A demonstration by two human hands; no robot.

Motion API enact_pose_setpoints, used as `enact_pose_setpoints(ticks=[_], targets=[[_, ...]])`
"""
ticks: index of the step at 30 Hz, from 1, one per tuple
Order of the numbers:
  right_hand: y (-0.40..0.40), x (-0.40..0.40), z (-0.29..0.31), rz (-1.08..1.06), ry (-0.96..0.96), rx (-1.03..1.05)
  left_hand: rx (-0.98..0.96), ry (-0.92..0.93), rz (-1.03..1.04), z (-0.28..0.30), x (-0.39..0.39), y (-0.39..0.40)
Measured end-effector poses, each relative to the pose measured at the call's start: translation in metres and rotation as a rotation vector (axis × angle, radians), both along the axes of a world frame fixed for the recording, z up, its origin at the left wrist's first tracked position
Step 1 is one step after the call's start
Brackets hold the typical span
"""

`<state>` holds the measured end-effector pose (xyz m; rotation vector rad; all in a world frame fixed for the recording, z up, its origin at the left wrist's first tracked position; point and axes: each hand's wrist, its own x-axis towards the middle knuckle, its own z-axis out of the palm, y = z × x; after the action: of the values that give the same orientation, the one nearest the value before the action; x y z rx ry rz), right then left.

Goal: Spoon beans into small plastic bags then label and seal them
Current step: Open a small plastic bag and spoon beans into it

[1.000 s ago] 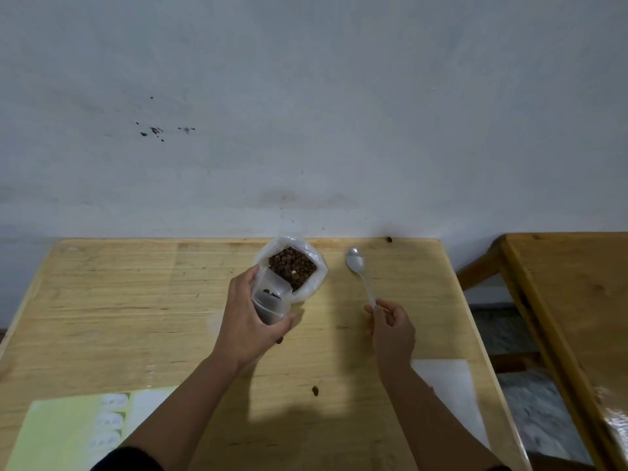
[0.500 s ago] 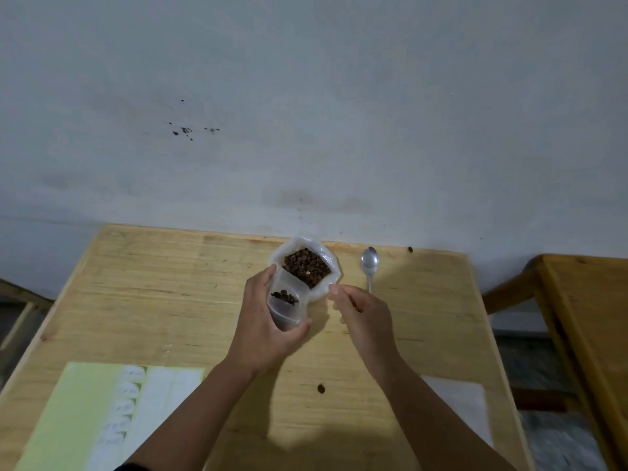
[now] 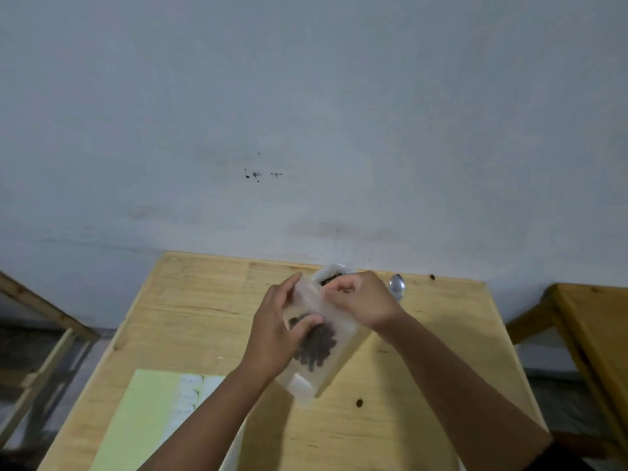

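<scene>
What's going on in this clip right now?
A person is holding a small plastic bag partly filled with dark beans above a wooden table. The left hand grips the bag's side, and the right hand pinches its top edge, apparently to close it. The spoon lies unused at the table's far edge, and a label sheet lies at the near left.

The right hand covers most of the bean container at the counter's far edge; only a sliver of its contents shows. The spoon shows its bowl only, handle hidden behind the wrist. The small bag is motion-blurred, its mouth concealed by fingers. The label sheet is cut off by the bottom edge, its print illegible.
</scene>
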<state>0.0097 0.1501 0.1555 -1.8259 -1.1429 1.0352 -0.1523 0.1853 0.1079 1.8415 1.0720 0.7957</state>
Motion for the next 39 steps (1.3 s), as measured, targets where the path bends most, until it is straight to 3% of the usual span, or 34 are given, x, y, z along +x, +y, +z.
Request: enact_pose_setpoints(ticks=[3,7,10,14,21,32,39], targets=[[-0.001,-0.023,0.015,-0.031,0.065,0.038,0.001,-0.095,0.05,0.015,-0.024,0.009],[-0.018,-0.062,0.02,-0.188,0.318,0.247,-0.118,-0.277,0.174,0.03,-0.053,0.018],[-0.028,-0.09,0.013,-0.27,0.294,0.419,-0.151,-0.371,0.216,0.036,-0.073,0.021],[-0.028,-0.115,0.013,-0.344,0.216,0.522,-0.107,-0.336,0.102,0.039,-0.095,0.02],[-0.04,-0.122,0.03,-0.285,0.169,0.384,-0.037,-0.204,-0.166,0.054,-0.116,0.03],[-0.034,-0.127,0.02,-0.344,0.218,0.387,-0.093,-0.22,0.004,0.054,-0.108,0.019],[-0.03,-0.123,0.017,-0.302,0.185,0.325,-0.143,-0.175,-0.114,0.051,-0.108,0.024]])
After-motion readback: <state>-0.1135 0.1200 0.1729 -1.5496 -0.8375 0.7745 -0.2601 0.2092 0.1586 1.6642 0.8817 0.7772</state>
